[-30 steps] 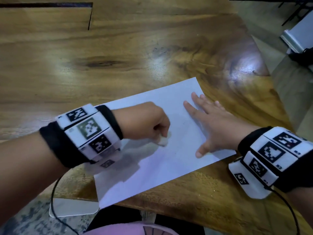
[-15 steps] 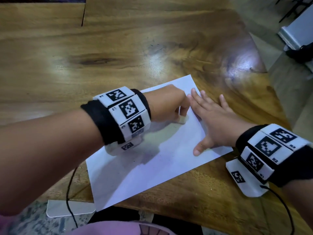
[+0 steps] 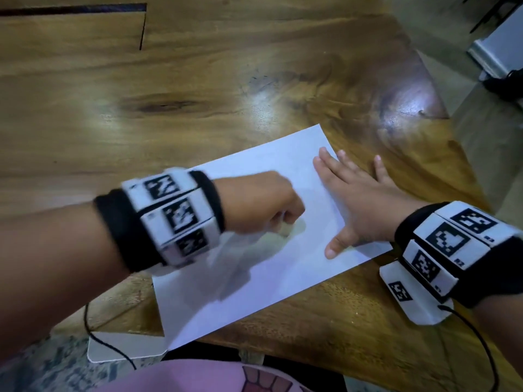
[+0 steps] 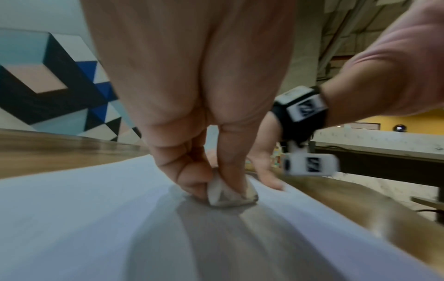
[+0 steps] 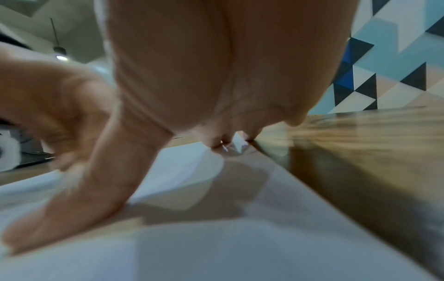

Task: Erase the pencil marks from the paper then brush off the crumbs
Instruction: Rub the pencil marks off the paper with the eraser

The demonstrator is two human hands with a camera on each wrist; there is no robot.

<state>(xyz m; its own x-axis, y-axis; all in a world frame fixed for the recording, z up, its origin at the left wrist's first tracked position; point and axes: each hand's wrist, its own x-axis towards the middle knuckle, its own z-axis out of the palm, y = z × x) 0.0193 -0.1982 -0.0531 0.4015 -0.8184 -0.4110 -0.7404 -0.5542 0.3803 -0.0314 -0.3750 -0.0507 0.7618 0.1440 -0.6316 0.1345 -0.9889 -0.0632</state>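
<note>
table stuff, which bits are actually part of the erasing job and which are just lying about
In use:
eraser, pinched in left hand
paper
right hand, flat, pressing the paper

Lying about:
white flat item under the table edge
black cable

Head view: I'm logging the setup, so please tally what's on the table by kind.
Paper sheets: 1
Erasers: 1, pinched by the left hand
Hands on the paper: 2, the right hand lying flat
Total: 4
</note>
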